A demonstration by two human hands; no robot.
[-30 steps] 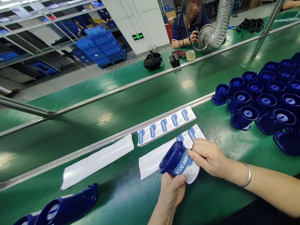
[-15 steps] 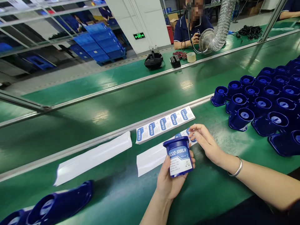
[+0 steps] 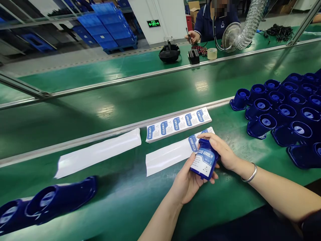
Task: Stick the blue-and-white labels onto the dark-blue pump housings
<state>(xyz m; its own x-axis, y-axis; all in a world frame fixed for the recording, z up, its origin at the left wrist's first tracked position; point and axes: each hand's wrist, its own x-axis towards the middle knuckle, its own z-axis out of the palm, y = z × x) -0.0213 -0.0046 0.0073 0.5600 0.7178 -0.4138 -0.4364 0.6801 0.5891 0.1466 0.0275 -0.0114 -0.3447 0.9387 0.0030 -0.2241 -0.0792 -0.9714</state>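
Observation:
A blue plastic pump housing with a white-and-blue label reading "5000L/H" is tilted between my hands. My left hand is closed around it from the lower left, thumb along the label's edge. From the right, my right hand grips its upper right side, thumb and fingers at the rim. Just behind the housing lies a label strip, mostly bare backing, with labels left at its right end. Beyond it sits a stack of label sheets. To the left is a blank white backing strip.
Rows of blue housings stand on the right of the green table. More housings lie at front left. A metal rail crosses behind. Across it, a co-worker sits near a flexible duct and a tape roll.
My right hand has come from beside the label strip onto the housing and now grips it. The housing has tilted and shifted right. The view has turned slightly; the co-worker's hand has moved left.

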